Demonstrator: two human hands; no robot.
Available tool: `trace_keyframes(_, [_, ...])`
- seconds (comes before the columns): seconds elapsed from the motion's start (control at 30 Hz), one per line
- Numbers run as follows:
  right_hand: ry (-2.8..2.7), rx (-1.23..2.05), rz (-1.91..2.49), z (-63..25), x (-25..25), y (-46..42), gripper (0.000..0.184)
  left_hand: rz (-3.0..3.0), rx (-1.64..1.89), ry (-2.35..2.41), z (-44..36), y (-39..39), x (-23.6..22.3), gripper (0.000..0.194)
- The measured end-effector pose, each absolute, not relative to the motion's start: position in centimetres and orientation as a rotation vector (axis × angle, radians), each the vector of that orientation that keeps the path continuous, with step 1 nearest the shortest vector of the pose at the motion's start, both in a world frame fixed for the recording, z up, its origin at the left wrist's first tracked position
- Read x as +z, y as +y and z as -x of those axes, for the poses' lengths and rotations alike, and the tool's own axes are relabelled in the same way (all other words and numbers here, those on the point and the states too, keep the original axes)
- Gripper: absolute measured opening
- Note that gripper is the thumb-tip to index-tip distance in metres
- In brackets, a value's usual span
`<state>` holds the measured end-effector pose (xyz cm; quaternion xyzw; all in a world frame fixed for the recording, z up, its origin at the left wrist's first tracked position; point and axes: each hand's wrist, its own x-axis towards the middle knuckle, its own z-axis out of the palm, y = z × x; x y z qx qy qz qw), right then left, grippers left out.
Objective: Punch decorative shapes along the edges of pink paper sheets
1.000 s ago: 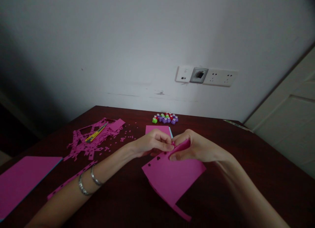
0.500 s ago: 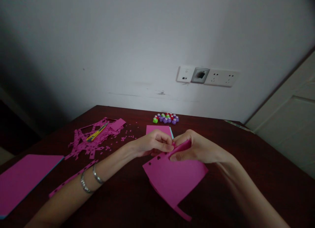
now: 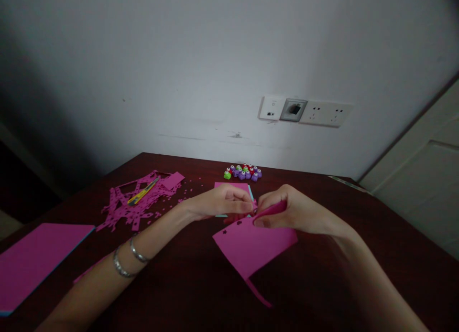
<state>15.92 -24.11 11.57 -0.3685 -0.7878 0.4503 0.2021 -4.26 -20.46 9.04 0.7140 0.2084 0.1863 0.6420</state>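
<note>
lowest in the frame, just right of the middle, a narrow strip (image 3: 258, 294) trails from the pink sheet (image 3: 253, 251), which hangs tilted at lower centre above the dark red table (image 3: 340, 193). it looks like plain paper or thin card: next to no weight, limp enough to bow and crease, probably dry and not very slippery, and easy to tear. the strip seems the weakest part to pull on, and the edge with small cut-out shapes would likely rip from hole to hole; the broad uncut middle or a solid corner should bear a light pinch better. the right hand (image 3: 297, 212), right of centre, grips the sheet by its upper edge, thumb on the near face and fingers curled behind, with the paper bent up in its hold. the left hand (image 3: 222, 201), at centre, has its fingertips drawn together beside that edge; whether they pinch anything i cannot tell. just beyond the hands lies a smaller pink piece (image 3: 229, 185) with pale blue showing at its side. farther off, left of centre, a yellow cutter (image 3: 142, 193) rests on pink scraps (image 3: 118, 198), and small coloured pieces (image 3: 242, 175) cluster near the wall (image 3: 215, 59).
</note>
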Motion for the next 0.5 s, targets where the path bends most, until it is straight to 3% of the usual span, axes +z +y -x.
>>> trace_keyframes(0.23, [-1.960, 1.155, 1.256, -16.1, 11.5, -24.1, 0.027, -1.750, 0.588, 0.494, 5.8, -19.2, 9.3, 0.056])
trace_keyframes(0.4, [-1.543, 1.075, 1.309, -16.3, 10.7, -23.6, 0.034, -1.792, 0.667, 0.682, 6.7, -18.0, 9.4, 0.035])
trace_keyframes(0.5, [-1.621, 1.084, 1.312, -16.9, 10.7, -23.3, 0.036, -1.657, 0.823, 0.743, 6.5, -17.7, 9.0, 0.027])
